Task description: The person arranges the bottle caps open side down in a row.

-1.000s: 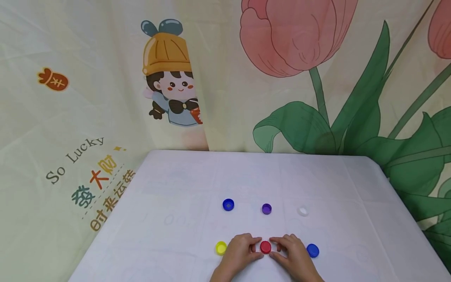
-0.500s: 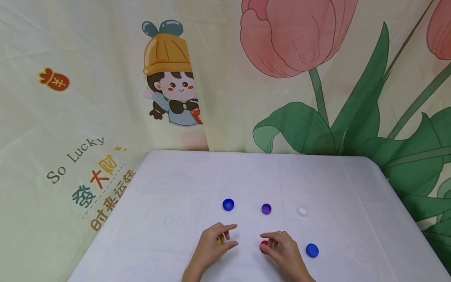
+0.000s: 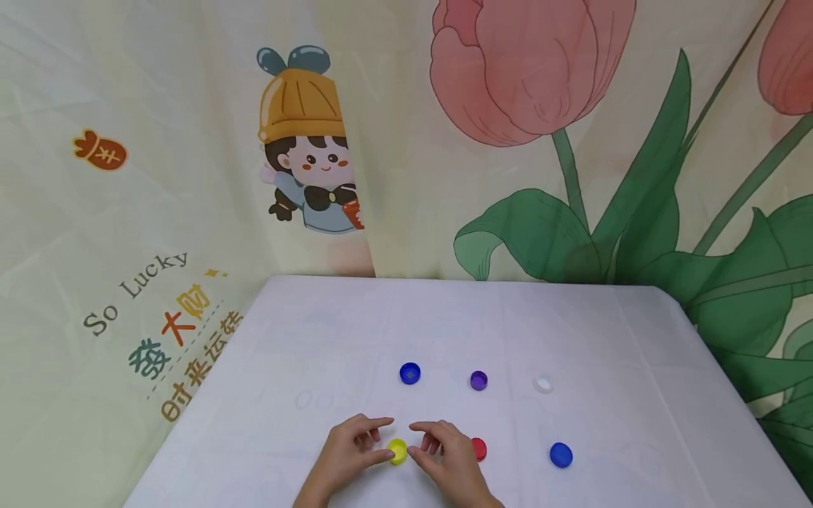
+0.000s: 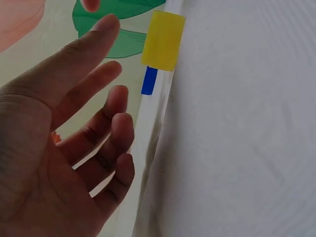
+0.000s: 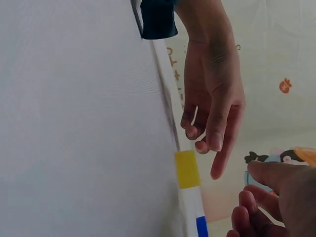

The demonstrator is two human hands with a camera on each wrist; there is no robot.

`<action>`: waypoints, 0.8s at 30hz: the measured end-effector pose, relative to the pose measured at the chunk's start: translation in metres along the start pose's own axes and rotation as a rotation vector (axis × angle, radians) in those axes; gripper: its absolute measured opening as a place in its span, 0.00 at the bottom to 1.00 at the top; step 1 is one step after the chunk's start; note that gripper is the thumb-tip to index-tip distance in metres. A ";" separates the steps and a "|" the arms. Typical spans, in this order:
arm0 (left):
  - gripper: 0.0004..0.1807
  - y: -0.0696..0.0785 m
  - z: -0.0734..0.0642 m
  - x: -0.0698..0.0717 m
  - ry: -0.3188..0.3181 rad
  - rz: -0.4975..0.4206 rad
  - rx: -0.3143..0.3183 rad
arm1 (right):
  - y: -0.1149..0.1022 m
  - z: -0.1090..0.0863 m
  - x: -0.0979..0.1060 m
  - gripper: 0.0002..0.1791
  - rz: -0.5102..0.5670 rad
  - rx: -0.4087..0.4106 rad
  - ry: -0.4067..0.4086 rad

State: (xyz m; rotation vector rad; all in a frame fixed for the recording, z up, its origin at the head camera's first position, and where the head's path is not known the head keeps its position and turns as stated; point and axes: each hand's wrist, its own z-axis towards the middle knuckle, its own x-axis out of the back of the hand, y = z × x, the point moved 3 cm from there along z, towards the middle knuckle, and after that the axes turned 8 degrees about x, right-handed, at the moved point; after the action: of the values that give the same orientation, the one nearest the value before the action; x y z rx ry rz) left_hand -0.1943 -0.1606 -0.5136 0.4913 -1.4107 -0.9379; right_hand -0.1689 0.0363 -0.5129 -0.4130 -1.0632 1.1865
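Note:
A yellow bottle cap (image 3: 399, 452) stands on the white table between my two hands. My left hand (image 3: 346, 451) is just left of it with thumb and forefinger apart; in the head view the thumb tip overlaps the cap's edge. In the left wrist view the cap (image 4: 164, 40) is seen side-on, a gap from the left fingers (image 4: 118, 98). My right hand (image 3: 449, 458) is close on the cap's right side, its fingers loosely bent around nothing. The red bottle cap (image 3: 479, 449) is partly hidden behind the right hand.
A blue cap (image 3: 562, 455) lies to the right in the near row. Behind are a dark blue cap (image 3: 410, 373), a purple cap (image 3: 479, 380) and a clear white cap (image 3: 543, 384). A printed curtain (image 3: 406, 141) hangs beyond the table (image 3: 305, 324).
Both hands have moved left from the red cap to either side of the yellow cap. The left hand moved first, and the right followed. The caps stay where they were.

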 end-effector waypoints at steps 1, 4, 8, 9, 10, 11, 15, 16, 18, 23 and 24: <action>0.24 -0.003 -0.001 0.000 -0.012 -0.002 0.004 | 0.001 0.000 -0.004 0.15 0.006 -0.015 -0.015; 0.24 -0.010 -0.001 -0.002 -0.031 0.000 0.000 | 0.006 0.000 -0.014 0.18 -0.002 -0.075 -0.061; 0.23 -0.013 -0.002 -0.003 -0.029 0.016 -0.028 | 0.014 -0.002 -0.022 0.21 -0.020 -0.157 -0.167; 0.23 -0.014 -0.002 -0.003 -0.028 0.022 -0.032 | 0.015 -0.002 -0.023 0.21 -0.027 -0.167 -0.190; 0.22 -0.014 -0.003 -0.003 -0.031 0.030 -0.031 | 0.015 -0.003 -0.024 0.22 -0.033 -0.173 -0.209; 0.21 -0.014 -0.003 -0.003 -0.038 0.036 -0.027 | 0.016 -0.003 -0.025 0.21 -0.040 -0.174 -0.225; 0.18 -0.014 -0.003 -0.004 -0.082 0.056 0.027 | 0.017 -0.003 -0.026 0.19 -0.042 -0.186 -0.251; 0.18 -0.014 -0.003 -0.004 -0.089 0.059 0.035 | 0.017 -0.003 -0.026 0.19 -0.039 -0.194 -0.253; 0.17 -0.014 -0.003 -0.004 -0.095 0.061 0.043 | 0.018 -0.003 -0.026 0.18 -0.031 -0.210 -0.255; 0.16 -0.011 -0.003 -0.005 -0.077 0.044 0.005 | 0.019 -0.003 -0.025 0.17 -0.036 -0.207 -0.234; 0.16 -0.010 -0.003 -0.005 -0.075 0.036 -0.002 | 0.019 -0.003 -0.025 0.17 -0.031 -0.201 -0.226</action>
State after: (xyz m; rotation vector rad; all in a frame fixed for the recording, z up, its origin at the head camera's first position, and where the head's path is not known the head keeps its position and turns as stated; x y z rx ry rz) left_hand -0.1937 -0.1627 -0.5251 0.4314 -1.4814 -0.9366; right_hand -0.1769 0.0219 -0.5396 -0.4228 -1.3873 1.1210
